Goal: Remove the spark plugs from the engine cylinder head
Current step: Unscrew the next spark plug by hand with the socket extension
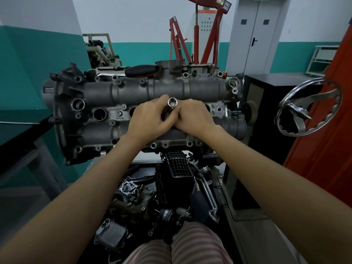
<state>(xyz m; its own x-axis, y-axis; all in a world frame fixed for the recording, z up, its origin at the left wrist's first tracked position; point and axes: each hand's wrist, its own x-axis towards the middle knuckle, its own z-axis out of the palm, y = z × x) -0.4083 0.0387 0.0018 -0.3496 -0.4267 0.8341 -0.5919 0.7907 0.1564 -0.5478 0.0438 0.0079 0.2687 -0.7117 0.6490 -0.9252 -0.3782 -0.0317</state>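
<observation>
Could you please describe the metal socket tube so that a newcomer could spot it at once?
Find the grey engine head across the middle. Both hands meet over its row of round holes, gripping the socket tube. It alone is shiny, its open end facing the camera.

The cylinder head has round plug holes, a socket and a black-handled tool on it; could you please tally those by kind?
Open plug holes in view: 2
Socket, gripped by left hand and right hand: 1
Black-handled tool: 1
Total: 4
</observation>
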